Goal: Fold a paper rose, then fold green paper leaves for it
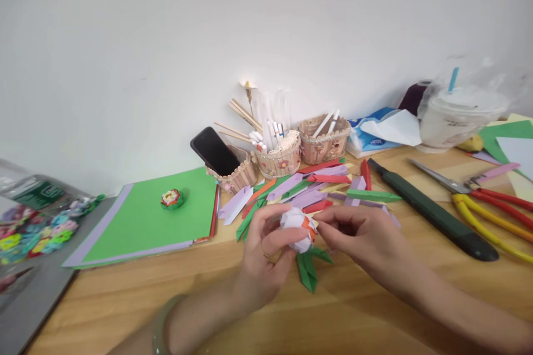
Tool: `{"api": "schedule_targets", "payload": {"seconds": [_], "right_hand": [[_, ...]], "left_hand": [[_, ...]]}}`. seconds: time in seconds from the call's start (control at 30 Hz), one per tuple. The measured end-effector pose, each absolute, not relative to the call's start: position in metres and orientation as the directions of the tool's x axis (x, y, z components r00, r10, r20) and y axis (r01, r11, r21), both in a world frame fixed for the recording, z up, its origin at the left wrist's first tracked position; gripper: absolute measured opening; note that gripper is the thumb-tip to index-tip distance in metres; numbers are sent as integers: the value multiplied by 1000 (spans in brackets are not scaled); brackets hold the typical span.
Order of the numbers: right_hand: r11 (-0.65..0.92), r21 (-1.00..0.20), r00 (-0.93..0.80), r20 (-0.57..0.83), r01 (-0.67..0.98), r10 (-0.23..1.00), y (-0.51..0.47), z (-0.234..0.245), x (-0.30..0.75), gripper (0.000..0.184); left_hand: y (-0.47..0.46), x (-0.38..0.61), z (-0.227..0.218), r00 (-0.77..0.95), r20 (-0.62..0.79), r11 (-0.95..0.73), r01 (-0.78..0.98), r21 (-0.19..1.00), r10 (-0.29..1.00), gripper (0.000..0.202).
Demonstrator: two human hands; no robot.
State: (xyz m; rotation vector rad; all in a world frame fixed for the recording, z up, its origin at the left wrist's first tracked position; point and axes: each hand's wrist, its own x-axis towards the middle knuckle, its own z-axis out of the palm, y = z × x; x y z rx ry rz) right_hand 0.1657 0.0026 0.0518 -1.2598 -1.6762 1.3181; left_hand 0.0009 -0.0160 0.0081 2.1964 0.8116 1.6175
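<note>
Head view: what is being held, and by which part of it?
A white paper piece, by its sides, in the left hand. The right hand is at its orange end; grip unclear.

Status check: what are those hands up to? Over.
Left hand holding white-and-orange paper piece. Right hand at its edge. Green folded paper just below.

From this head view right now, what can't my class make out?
In the head view:
White paper piece, palm side: hidden by the left hand.
Phone, lower end: hidden by its basket.
Yellow-handled scissors, handle ends: cut by the right edge.
Cup, print: too blurred.
</note>
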Motion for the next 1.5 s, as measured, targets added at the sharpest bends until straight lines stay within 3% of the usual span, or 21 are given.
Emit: {"api": "schedule_targets", "payload": {"seconds": [0.13,0.4,0.87,1.07,1.5], "right_hand": [[-14,-971,-350,-100,240,931,7,54,170,20],[-274,-953,-387,-303,130,871,15,57,173,23],[-438,-899,-509,-387,22,769,16,58,173,31],[-423,-906,-589,-349,13,729,22,54,175,33],[-453,-891,-552,-366,-25,750,24,47,176,24]], "left_hand": [[-15,1,8,220,781,-804,287,521,585,43],[-15,0,5,202,783,-800,282,529,588,40],[-14,0,6,197,775,-795,254,550,600,33],[-14,-1,7,195,760,-781,243,575,620,35],[-14,0,6,214,737,-768,210,606,640,41]]}}
